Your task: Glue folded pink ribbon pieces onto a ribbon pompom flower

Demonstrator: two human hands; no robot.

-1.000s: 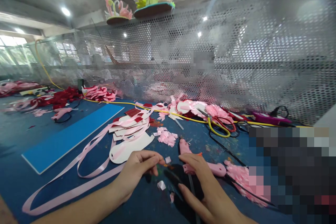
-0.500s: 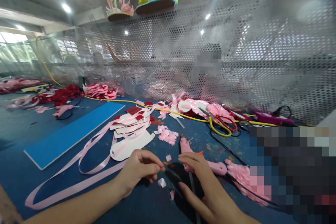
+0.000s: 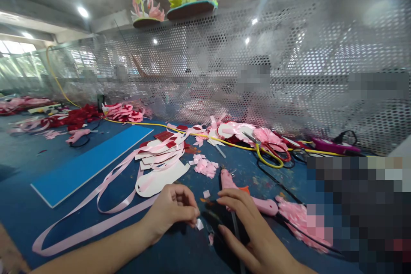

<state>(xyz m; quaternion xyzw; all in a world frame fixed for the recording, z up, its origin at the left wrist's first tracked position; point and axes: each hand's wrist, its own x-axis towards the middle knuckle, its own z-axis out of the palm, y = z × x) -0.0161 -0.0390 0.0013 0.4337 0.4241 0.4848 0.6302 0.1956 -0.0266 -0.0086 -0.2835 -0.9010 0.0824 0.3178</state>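
Observation:
My left hand [image 3: 173, 210] is curled low over the blue table, its fingertips pinched on a small white-pink paper scrap [image 3: 199, 224]. My right hand [image 3: 248, 231] lies spread over a dark patch, its fingers apart and resting across the pink glue gun [image 3: 239, 190] and a thin dark stick [image 3: 234, 227]. A long pink ribbon [image 3: 96, 222] runs under my left forearm. White cut-out card shapes [image 3: 160, 175] lie just beyond my left hand.
Yellow-and-red scissors [image 3: 268, 152] and a yellow cable [image 3: 224, 141] lie at the back. A blue board [image 3: 86, 162] is at the left. Pink cuttings [image 3: 205, 166], a pink fringed piece [image 3: 298, 218] and red scraps [image 3: 77, 116] litter the table [image 3: 19, 205]. A perforated metal screen [image 3: 257, 72] stands behind.
My left hand has dropped and closed its fingertips on the small scrap. My right hand has stayed over the glue gun, fingers slightly more spread.

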